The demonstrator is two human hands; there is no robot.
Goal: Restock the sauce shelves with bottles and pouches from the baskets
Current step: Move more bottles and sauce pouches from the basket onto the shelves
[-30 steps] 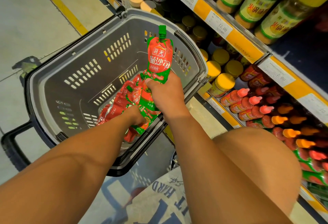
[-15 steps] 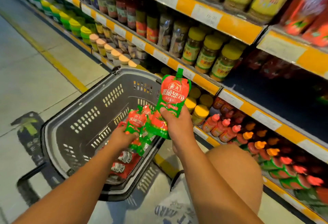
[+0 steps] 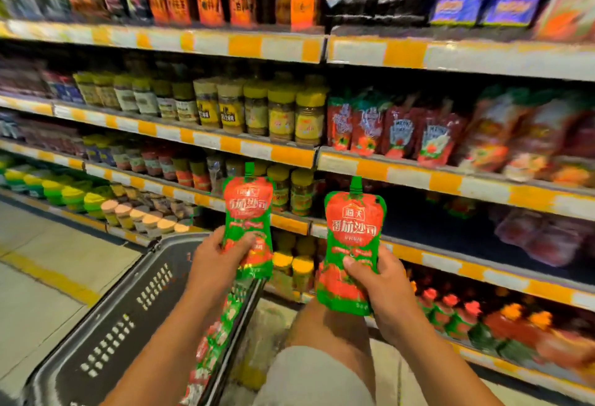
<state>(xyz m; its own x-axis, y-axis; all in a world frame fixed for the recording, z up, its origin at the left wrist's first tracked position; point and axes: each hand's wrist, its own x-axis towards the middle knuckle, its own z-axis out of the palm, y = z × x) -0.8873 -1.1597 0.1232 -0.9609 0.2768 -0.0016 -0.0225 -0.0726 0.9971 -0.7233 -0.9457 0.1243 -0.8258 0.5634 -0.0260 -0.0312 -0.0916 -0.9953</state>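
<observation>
Holding two red-and-green sauce pouches upright before the shelves: left hand (image 3: 214, 256) grips one pouch (image 3: 248, 212) by its lower half, fingers curled round it; right hand (image 3: 375, 272) pinches the second pouch (image 3: 352, 238) likewise. Grey basket (image 3: 106, 334) sits below left, more pouches (image 3: 215, 341) along its right wall.

**Materials, finish**

Pouches (image 3: 248, 219) (image 3: 352, 244): glossy film, crinkled at edges. Basket (image 3: 106, 338): matt dark plastic, perforated. Jars (image 3: 281, 115): clear, shiny, with smooth yellow plastic lids. Shorts (image 3: 309, 376): matt grey cloth.
</observation>
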